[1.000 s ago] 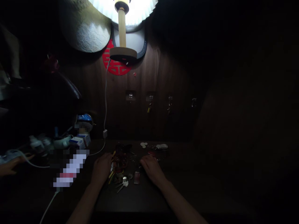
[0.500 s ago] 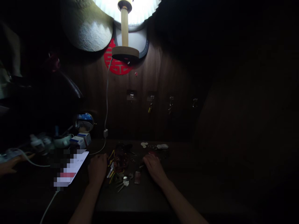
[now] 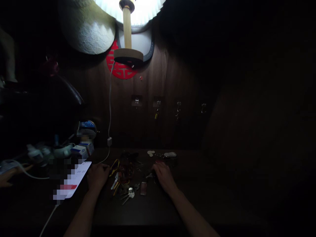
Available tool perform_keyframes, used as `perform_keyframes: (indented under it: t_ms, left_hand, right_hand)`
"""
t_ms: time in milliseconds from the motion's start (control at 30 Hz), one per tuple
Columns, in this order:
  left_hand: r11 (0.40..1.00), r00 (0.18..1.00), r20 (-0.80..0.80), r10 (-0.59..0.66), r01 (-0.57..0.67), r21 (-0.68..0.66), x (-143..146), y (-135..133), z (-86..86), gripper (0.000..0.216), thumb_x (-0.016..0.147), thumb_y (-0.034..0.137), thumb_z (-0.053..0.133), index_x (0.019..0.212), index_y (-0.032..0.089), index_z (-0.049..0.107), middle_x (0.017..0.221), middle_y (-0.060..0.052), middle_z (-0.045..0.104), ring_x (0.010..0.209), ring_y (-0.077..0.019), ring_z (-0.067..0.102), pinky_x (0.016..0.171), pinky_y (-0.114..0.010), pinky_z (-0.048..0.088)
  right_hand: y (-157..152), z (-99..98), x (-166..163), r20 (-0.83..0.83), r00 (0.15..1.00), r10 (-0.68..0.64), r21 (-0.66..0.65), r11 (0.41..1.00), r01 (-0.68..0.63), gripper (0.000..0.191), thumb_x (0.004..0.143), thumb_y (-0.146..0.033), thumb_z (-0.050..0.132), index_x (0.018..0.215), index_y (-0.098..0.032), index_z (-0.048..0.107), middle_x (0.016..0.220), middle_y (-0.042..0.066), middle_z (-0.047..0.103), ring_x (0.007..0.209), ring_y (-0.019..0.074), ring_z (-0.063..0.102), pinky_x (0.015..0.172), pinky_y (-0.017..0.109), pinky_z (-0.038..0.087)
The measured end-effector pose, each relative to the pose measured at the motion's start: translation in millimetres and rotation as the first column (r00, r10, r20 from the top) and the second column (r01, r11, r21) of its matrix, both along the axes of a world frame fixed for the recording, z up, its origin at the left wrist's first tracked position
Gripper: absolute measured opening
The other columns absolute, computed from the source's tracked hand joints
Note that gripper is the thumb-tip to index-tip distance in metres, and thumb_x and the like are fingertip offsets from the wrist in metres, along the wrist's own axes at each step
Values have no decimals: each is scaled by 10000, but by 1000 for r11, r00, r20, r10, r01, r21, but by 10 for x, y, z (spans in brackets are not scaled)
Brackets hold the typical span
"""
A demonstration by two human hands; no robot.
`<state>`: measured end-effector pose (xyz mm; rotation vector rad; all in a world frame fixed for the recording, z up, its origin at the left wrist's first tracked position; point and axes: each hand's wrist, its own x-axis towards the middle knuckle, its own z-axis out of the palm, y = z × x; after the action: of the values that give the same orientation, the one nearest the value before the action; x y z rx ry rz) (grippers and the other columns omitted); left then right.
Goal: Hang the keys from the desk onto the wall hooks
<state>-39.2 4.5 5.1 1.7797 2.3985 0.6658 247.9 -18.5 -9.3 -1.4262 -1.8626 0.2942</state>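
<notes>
Keys [image 3: 124, 198] lie scattered among tangled red and yellow cords [image 3: 125, 171], hard to make out in the dimness, at 3 o'clock from the left hand [image 3: 97, 176], which rests palm-down and open on the dark table [image 3: 138, 214]. The right hand [image 3: 164, 177] covers its own fingers' hold: I cannot tell whether it grips the key at its 9 o'clock. A pixelated white-and-red object [image 3: 72, 180] sits at the left hand's 9 o'clock.

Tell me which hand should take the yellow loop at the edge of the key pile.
Left, probably: the left hand has its fingertips almost at the yellow loop, while the right hand lies across the pile of keys.
</notes>
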Motion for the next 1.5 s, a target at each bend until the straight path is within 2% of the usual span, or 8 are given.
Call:
perform_keyframes:
  t_ms: [133,267,367,467,567,1033,1233,1500]
  left_hand:
    - [968,983,173,-64,20,250,-58,-20,-59,246,793,336,453,815,188,648,859,-85,686,834,-256,626,678,-329,448]
    - [751,975,213,-59,-97,653,-4,-102,-74,255,828,407,450,833,196,593,813,-63,658,801,-233,594,722,-348,442]
    - [604,949,-51,-312,240,760,217,-190,-58,218,853,386,479,813,214,606,758,-37,655,762,-206,589,737,-347,430]
    - [438,746,-258,-614,594,675,547,-279,-60,138,877,290,493,850,231,615,777,-15,675,766,-170,604,721,-317,443]
    - [354,642,-278,-714,674,648,795,-336,-87,122,883,223,490,859,219,609,774,-11,668,749,-153,596,697,-303,458]
    - [483,640,-50,-767,627,611,819,-351,-94,214,895,289,438,935,222,638,846,-45,682,827,-174,614,752,-315,494]
    - [828,821,483,-305,-22,560,610,-387,14,275,815,422,434,918,231,604,951,-32,670,900,-206,621,796,-322,493]
    - [902,759,651,-31,-259,345,350,-254,89,276,737,412,433,872,227,586,985,-49,668,975,-259,603,840,-377,475]
  right_hand:
    - [-11,50,-20,2,1000,-6,40,999,6,428,954,-374,272,778,-220,630,899,46,656,991,200,539,846,336,352]
    - [-59,127,-90,-34,999,4,112,994,-1,345,947,-334,323,832,-224,629,888,35,654,909,187,555,839,331,367]
    - [-116,159,-166,-82,990,119,142,984,-106,258,929,-294,381,885,-223,626,895,33,655,897,181,561,849,330,387]
    - [-193,175,-247,-141,946,291,125,953,-275,198,891,-293,467,992,-228,624,972,41,650,950,177,563,868,322,413]
    - [-252,189,-319,-272,886,375,23,923,-383,218,850,-312,533,1029,-234,629,1008,32,658,960,173,589,860,311,439]
    - [-139,188,-277,-739,645,194,-141,892,-430,218,657,-413,702,668,-203,642,683,-11,671,704,166,620,688,281,468]
    - [-19,223,-58,-915,404,-20,-144,949,-281,245,624,-380,723,644,-194,564,652,2,680,599,144,600,583,249,441]
    - [289,454,459,-965,252,-79,-66,996,58,269,516,-298,782,710,-183,636,703,13,708,699,159,653,655,263,480]
